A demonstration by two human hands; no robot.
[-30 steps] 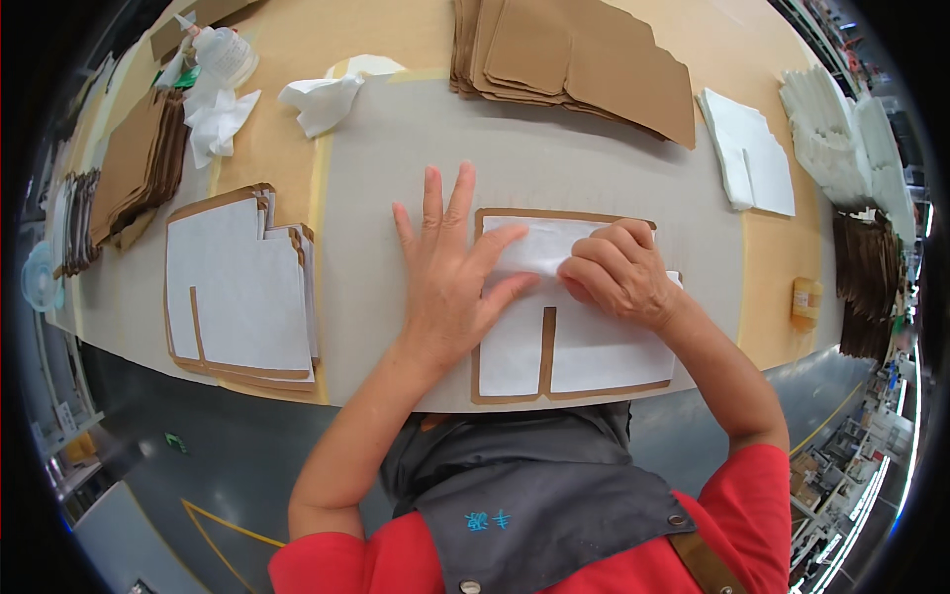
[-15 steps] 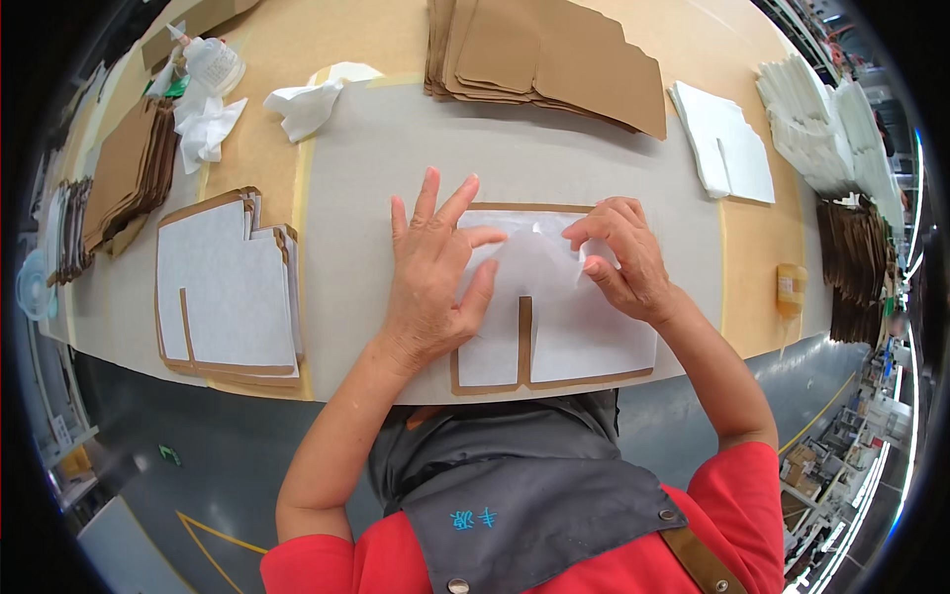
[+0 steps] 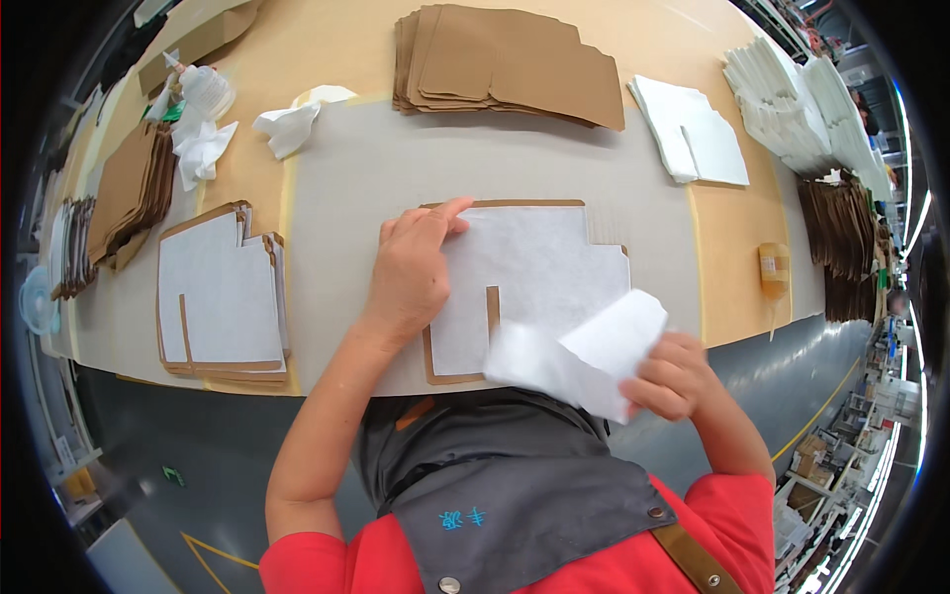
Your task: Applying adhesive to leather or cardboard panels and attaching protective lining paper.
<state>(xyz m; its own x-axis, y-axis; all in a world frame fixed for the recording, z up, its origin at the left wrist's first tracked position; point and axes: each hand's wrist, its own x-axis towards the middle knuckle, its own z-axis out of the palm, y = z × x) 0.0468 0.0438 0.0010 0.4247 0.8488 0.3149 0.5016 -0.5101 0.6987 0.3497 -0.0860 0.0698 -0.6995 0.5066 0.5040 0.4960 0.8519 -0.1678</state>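
Note:
In front of me lies a flat brown panel [image 3: 534, 204] faced with a white sheet [image 3: 559, 262], with a corner step and a brown slot. My left hand [image 3: 414, 265] is closed at the panel's upper left corner, its thumb and forefinger bent together over the edge. Fingers of my right hand [image 3: 673, 378] are closed on a loose, creased white sheet [image 3: 618, 342] at the lower right. That loose sheet hangs over the panel's lower right part and past the table edge, partly blurred.
To the left sits a stack of white-faced brown panels [image 3: 218, 297]. Brown panels [image 3: 515, 64] are piled at the back, beside white cut sheets [image 3: 693, 129]. A yellowish bottle [image 3: 774, 269] is at right. A glue bottle [image 3: 206, 94] and crumpled tissue [image 3: 287, 129] are far left.
My right hand has moved down and right, bringing a white sheet away from the panel. My left hand, spread before, has closed at the panel's upper left corner.

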